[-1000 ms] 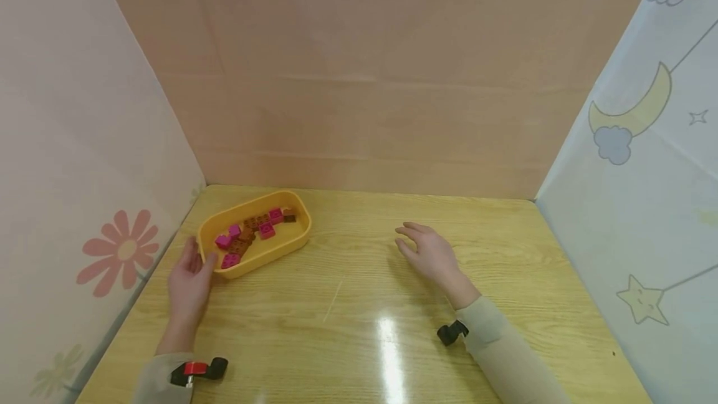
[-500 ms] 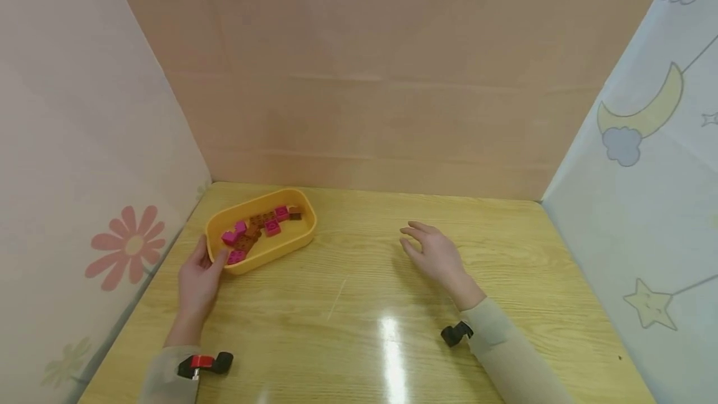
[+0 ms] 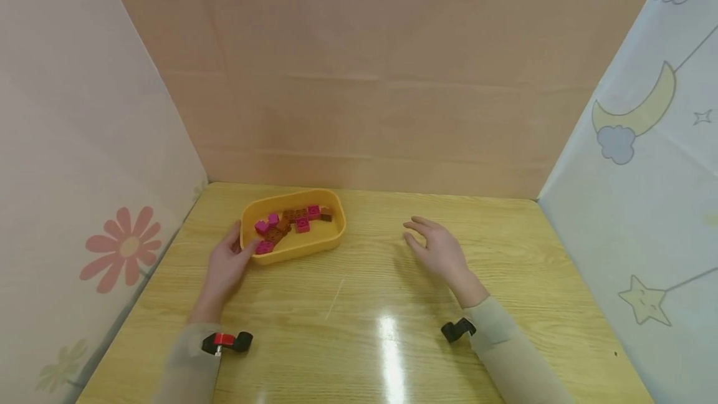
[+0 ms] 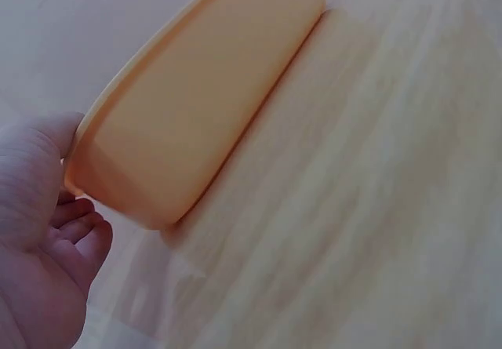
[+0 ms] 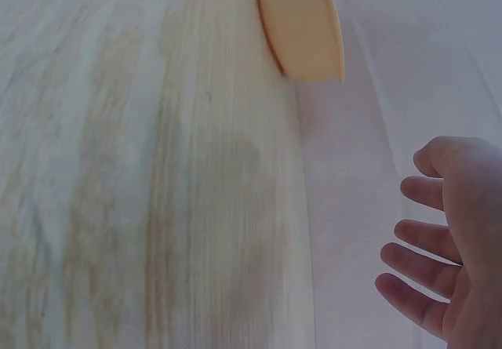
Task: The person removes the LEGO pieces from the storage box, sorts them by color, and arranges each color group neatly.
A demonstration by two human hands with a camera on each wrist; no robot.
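A yellow plastic tray point(image 3: 297, 252) stands at the back left of the table, with several pink and brown toy building blocks lying inside, among them a pink block point(image 3: 303, 225). My left hand point(image 3: 225, 265) grips the tray's left end, thumb over the rim and fingers against the outer wall. In the left wrist view, the thumb lies at the rim of the tray point(image 4: 196, 106) and the fingertips curl below it. My right hand point(image 3: 443, 253) is held over the table, right of the tray, fingers loosely bent and holding nothing. The right wrist view shows its fingers point(image 5: 423, 263) spread apart.
The wooden table point(image 3: 348, 335) is bounded by a plain backdrop point(image 3: 359, 80) at the back and printed side panels, the left panel point(image 3: 67, 111) and the right panel point(image 3: 662, 204). Each wrist wears a black camera mount.
My left hand has moved to the right with the tray, its thumb now over the rim, and the blocks have gone along inside. The right hand has stayed nearly where it was.
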